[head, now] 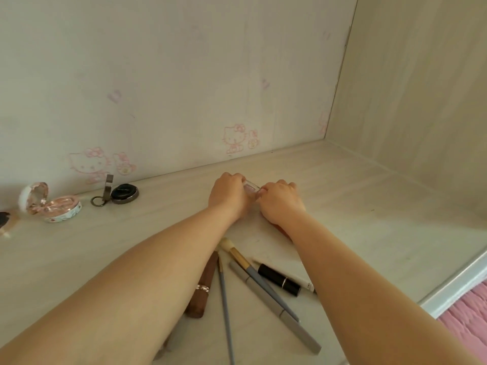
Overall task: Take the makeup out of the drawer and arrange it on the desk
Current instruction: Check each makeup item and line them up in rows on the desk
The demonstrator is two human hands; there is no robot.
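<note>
Both my hands meet near the back of the pale wooden desk (369, 206). My left hand (228, 194) and my right hand (280, 200) together grip a small clear pinkish case (251, 187), fingers curled round its ends. Below my arms lie a brown lipstick tube (201, 288), a black lipstick (279, 280), a grey pen-shaped stick (274, 304), a thin grey-blue pencil (225, 306), a blue-handled brush (245, 262) and a white pencil (297, 277). Something reddish shows under my right wrist, mostly hidden.
At the left stand an open pink compact (52, 204), a round black compact (125, 194) and a metal ring clip (104, 193). A dark item (5, 222) sits at the left edge. Walls close the back and right. Pink fabric (466, 320) lies beyond the desk's right edge.
</note>
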